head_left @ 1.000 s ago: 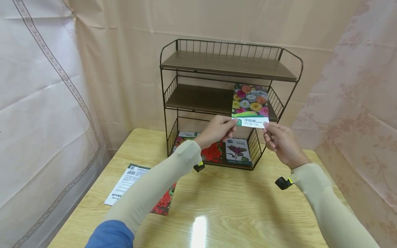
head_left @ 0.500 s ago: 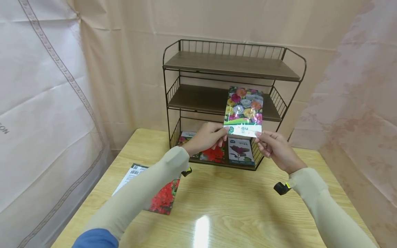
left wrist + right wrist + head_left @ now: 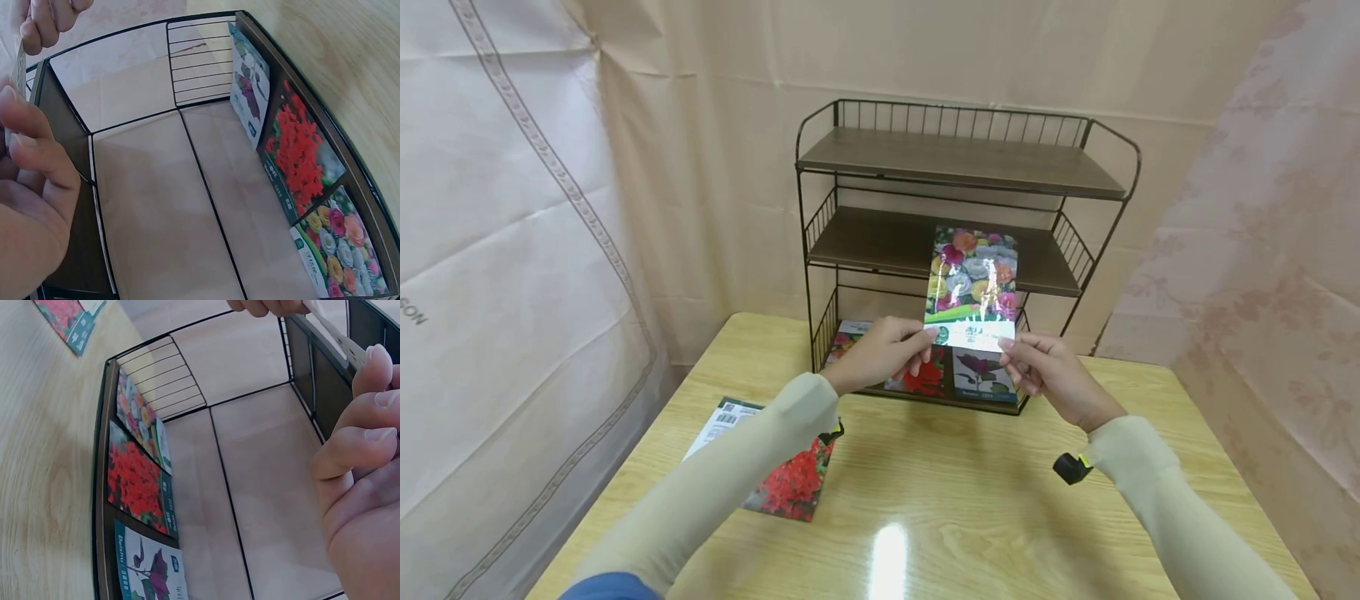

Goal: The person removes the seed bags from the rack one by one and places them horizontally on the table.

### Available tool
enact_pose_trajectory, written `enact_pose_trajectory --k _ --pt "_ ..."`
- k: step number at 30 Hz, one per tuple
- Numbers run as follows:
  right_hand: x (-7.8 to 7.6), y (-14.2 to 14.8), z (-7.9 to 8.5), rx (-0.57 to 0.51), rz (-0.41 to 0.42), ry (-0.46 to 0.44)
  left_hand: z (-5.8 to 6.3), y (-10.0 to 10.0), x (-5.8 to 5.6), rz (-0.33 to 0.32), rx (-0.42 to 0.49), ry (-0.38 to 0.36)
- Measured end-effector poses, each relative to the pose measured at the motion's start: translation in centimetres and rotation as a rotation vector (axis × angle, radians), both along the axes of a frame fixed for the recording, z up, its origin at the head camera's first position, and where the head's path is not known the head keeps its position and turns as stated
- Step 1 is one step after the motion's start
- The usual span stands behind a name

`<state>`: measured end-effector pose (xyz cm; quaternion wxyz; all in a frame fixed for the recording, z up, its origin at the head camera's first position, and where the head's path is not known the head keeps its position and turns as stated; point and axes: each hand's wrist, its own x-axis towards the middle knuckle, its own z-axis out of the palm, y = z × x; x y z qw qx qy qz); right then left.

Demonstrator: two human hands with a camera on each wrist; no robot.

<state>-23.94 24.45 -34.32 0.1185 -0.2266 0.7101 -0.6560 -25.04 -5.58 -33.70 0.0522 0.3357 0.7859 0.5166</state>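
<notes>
Both hands hold a glossy seed packet (image 3: 973, 275) printed with multicoloured flowers, its white label strip toward me. My left hand (image 3: 887, 350) pinches its near left corner between thumb and fingers. At the near right corner, my right hand (image 3: 1056, 375) pinches it in the same way. The packet overlaps the middle shelf (image 3: 872, 237) in the head view, and light glares off its face. Below, the bottom shelf carries a multicoloured flower packet (image 3: 140, 412), a red flower packet (image 3: 136, 487) and a purple plant packet (image 3: 153, 569), side by side.
A dark wire rack (image 3: 966, 167) with three wooden shelves stands at the back of the wooden table (image 3: 970, 500). On the table's left lie a red flower packet (image 3: 793, 483) and a white, text-covered packet (image 3: 718, 425), partly under my left forearm. Curtains hang behind and beside.
Both hands have moved left and down toward me with the packet, away from the right part of the middle shelf. Glare now covers more of its face.
</notes>
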Motion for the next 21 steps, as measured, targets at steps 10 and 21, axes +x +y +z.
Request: enact_pose_trajectory --k 10,21 --pt "0.5 -0.7 -1.1 0.02 0.067 0.011 -1.2 -1.7 0.6 -0.078 -0.013 -0.05" --pt "0.8 -1.3 -2.2 0.087 0.081 0.033 -2.4 -2.8 1.3 -0.074 -0.047 -0.054"
